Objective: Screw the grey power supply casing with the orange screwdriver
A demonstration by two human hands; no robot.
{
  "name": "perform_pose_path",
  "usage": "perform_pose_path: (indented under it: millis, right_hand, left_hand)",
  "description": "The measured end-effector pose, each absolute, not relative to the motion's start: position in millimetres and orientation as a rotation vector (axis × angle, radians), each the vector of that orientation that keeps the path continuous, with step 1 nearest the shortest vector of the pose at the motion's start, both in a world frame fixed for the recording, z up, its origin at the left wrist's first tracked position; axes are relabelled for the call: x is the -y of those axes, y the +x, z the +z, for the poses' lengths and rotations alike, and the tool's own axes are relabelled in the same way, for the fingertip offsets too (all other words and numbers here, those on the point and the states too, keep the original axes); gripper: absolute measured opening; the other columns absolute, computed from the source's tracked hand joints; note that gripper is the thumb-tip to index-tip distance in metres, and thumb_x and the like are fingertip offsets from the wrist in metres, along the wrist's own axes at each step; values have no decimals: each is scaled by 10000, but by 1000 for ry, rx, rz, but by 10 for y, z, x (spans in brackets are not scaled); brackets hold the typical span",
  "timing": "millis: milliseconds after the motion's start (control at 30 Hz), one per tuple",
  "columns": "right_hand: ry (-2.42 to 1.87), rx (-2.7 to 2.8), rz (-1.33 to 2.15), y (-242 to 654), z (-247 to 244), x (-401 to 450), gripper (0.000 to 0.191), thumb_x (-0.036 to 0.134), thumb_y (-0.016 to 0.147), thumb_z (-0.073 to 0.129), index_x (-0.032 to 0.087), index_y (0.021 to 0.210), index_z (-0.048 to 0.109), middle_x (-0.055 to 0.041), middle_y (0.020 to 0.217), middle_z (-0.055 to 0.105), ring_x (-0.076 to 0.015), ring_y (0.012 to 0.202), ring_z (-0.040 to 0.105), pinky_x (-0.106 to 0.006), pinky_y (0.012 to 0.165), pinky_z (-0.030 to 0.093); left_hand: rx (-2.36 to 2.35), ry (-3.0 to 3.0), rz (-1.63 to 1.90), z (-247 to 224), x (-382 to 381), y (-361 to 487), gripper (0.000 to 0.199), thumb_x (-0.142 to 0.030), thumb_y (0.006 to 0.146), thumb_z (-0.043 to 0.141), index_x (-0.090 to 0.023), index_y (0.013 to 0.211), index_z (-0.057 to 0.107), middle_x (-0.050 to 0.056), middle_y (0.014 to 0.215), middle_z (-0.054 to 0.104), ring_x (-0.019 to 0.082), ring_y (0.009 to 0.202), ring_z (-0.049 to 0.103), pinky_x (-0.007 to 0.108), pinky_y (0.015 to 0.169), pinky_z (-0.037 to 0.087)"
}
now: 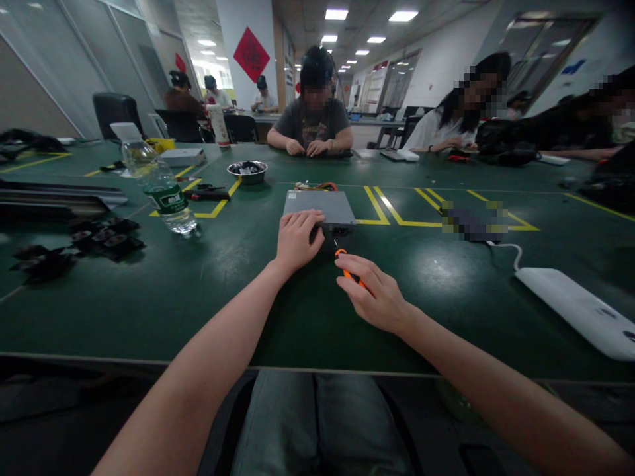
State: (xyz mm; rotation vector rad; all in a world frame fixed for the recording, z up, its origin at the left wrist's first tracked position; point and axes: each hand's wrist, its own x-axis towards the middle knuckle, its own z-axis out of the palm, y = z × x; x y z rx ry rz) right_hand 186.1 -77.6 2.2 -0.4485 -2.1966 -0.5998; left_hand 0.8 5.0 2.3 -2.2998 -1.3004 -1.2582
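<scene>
A grey metal computer power supply lies flat on the green table, its black socket side towards me and its coloured wires at the far edge. My left hand grips its near left corner, fingers over the top and thumb down at the front. My right hand is closed around a screwdriver with an orange and black handle. The thin shaft points up and left at the front face of the power supply; whether the tip touches it is too small to tell.
A water bottle stands to the left, near several black parts. Behind it are a metal bowl and a black tool. On the right, a phone is cabled to a white power bank. Co-workers sit across the table.
</scene>
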Motion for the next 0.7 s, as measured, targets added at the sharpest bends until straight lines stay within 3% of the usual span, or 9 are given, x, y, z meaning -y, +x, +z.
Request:
perform_pose_path:
  millis: [133, 267, 500, 633, 700]
  right_hand:
    - [-505, 2137, -561, 1851, 8, 775, 309, 48, 791, 494, 195, 1059, 456, -124, 1231, 500, -212, 1197, 497, -377, 859, 557]
    - [-551, 2128, -620, 1846, 21, 778, 224, 137, 804, 557, 228, 989, 471, -86, 1163, 528, -221, 1145, 516, -408, 841, 553]
    - [-580, 2086, -576, 1860, -22, 766, 332, 47, 787, 500, 196, 1076, 432, -132, 1211, 488, -215, 1147, 508, -375, 831, 554]
    - [-665, 2075, -630, 1871, -1, 763, 241, 148, 801, 557, 242, 1000, 458, -84, 1151, 520, -218, 1076, 528, -414, 809, 547]
    - [-610, 2091, -669, 1872, 13, 765, 236, 122, 799, 554, 241, 983, 466, -74, 1121, 534, -210, 1061, 531, -397, 807, 546]
  left_hand:
    - [1302, -2299, -1248, 25, -47, 14, 211, -201, 839, 491, -243, 1027, 577, 9, 1167, 640, 197, 1131, 541, 378, 973, 332]
    - [1270, -2285, -1275, 23, -49, 10, 212, -191, 831, 504, -243, 1023, 574, 0, 1153, 645, 186, 1114, 548, 366, 966, 334]
    - [1259, -2283, -1278, 21, -48, 3, 207, -201, 831, 508, -242, 1023, 574, -1, 1144, 649, 184, 1110, 551, 364, 964, 334]
    - [1276, -2283, -1269, 24, -47, 3, 210, -198, 830, 508, -242, 1025, 574, 1, 1149, 647, 187, 1110, 550, 364, 964, 335]
    - [1265, -2281, -1271, 24, -49, 2, 213, -194, 829, 509, -240, 1026, 574, 0, 1147, 648, 186, 1109, 551, 361, 964, 334]
